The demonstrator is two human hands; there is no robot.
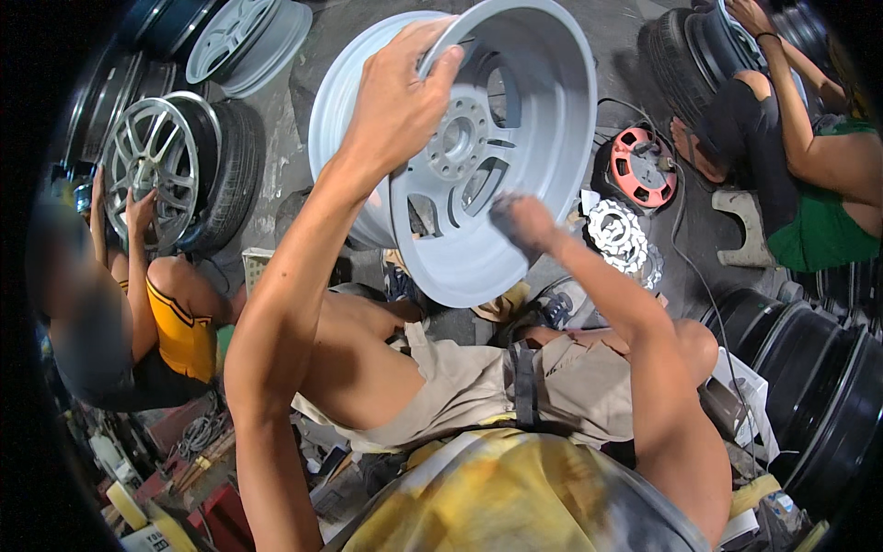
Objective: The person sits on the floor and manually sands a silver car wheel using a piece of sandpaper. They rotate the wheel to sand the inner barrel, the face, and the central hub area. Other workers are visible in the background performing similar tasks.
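A light grey wheel rim [556, 120] is propped up in front of my knees, its open barrel side tilted toward me. My left hand [405, 92] is closed round the near upper edge of this rim, thumb on the inner side. My right hand [533, 224] presses a dark grey pad [507, 219] against the inside of the barrel, low down beside the spokes. That hand and the pad are blurred by motion, so the pad's exact kind does not show. Behind the rim stands another light grey rim [329, 120], partly hidden by my left arm.
A red cable reel [641, 167] and silver toothed discs [618, 230] lie at the right. A cord [688, 248] trails past my knee. Black rims [791, 368] stand at the lower right. One person holds a spoked wheel [152, 170] at the left; another works by a tire [679, 64].
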